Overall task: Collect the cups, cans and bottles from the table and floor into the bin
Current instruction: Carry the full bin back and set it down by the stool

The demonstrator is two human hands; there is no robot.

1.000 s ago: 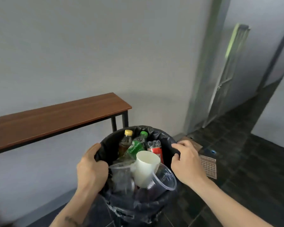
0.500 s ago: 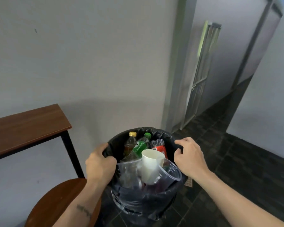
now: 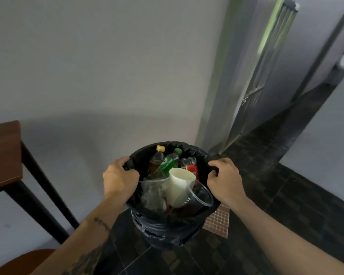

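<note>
I have the bin (image 3: 167, 231) up off the floor, carried between both hands: my left hand (image 3: 120, 178) curls over the left side of the rim, fingers pinching the black liner, and my right hand (image 3: 225, 180) grips the right side the same way. Inside it sit a white paper cup (image 3: 180, 185), a clear plastic cup (image 3: 200, 196) tipped toward me, a second clear cup (image 3: 153, 192) on the left, a yellow-capped bottle (image 3: 157, 160), a green-labelled bottle (image 3: 169, 164) and a red can (image 3: 192, 168) at the back.

Compared with a second ago, the wooden table (image 3: 4, 153) has slid from the middle of my view to the far left edge, and a round wooden stool (image 3: 18, 261) now shows at the bottom left; the doorway and dark tiled floor (image 3: 286, 205) fill more of the right. My grip and the load look unchanged. I judge the collecting is done, or nearly so, and I am turning away to carry the bin off, though any litter outside this view I cannot rule out
</note>
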